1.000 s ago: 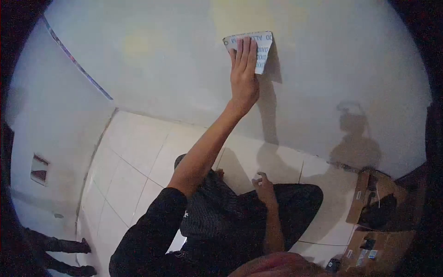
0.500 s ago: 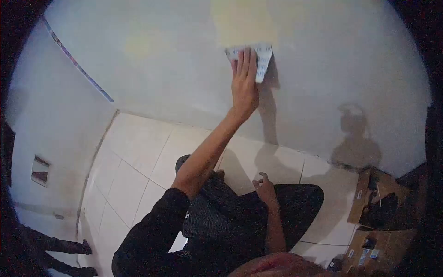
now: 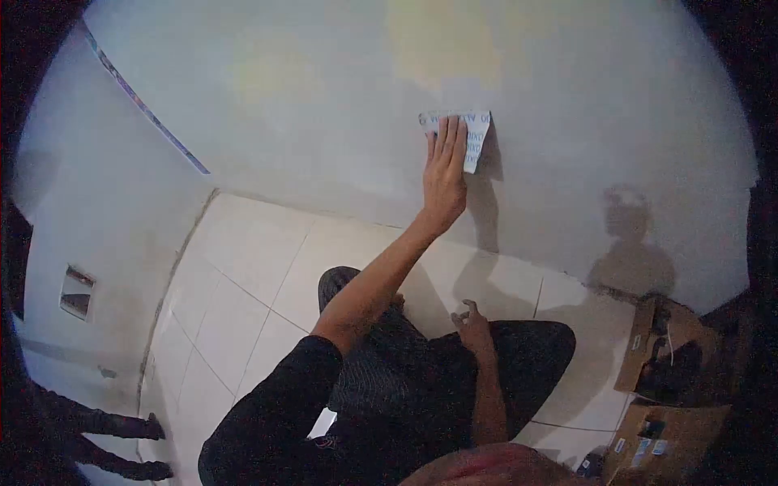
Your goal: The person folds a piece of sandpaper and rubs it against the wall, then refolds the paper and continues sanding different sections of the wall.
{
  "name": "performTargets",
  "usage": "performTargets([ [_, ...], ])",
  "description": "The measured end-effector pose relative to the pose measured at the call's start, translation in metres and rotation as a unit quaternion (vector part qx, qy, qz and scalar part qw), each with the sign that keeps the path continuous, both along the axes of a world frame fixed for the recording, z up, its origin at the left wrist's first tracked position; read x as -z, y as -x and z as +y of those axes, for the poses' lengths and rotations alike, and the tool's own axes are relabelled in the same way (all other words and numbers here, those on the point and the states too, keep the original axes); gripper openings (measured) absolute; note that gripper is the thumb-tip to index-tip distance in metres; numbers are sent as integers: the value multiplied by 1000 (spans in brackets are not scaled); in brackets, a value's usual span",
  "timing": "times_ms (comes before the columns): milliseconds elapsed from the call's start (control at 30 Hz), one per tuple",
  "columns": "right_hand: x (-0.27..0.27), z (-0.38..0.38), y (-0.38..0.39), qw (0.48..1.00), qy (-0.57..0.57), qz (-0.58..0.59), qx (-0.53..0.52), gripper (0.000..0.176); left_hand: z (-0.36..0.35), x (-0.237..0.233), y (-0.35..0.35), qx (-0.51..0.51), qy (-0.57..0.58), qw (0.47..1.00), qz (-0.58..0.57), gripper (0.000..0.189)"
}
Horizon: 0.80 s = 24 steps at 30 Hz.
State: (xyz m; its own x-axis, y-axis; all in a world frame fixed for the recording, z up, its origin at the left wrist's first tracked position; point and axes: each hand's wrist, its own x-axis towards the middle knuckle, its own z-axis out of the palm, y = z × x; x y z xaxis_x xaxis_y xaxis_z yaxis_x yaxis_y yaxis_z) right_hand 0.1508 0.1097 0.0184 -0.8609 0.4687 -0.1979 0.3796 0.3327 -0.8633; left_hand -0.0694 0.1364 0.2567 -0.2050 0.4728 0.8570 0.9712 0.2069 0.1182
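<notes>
Left hand point(image 3: 444, 174) flat, fingers outstretched, pinning what looks like folded sandpaper point(image 3: 476, 139) to the wall point(image 3: 324, 105), well above its bottom edge. Thin, light, bendy, I'd judge: press across its middle. Right hand point(image 3: 472, 322) loosely curled on the knee, empty.

You face a pale plastered wall point(image 3: 308, 113), with a yellowish patch point(image 3: 442, 40) at 12 o'clock. White floor tiles point(image 3: 251, 259) with dark grout lines spread toward 8 o'clock. Cardboard boxes point(image 3: 664, 364) stand at 4 o'clock. A small recess point(image 3: 77, 292) opens in the side wall point(image 3: 81, 202) at 9 o'clock. The light is dim.
</notes>
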Motion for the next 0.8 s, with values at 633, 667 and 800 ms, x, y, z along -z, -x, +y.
performTargets([
  [633,-6,-4,-1,999,-32,30,1,51,-8,0,6,19,-8,1000,14,71],
  [667,-6,-3,-3,999,-34,29,3,51,-9,11,5,4,17,1000,-10,71],
  [800,0,0,-4,1000,-10,29,1,52,0,17,5,-6,-2,1000,-8,72],
])
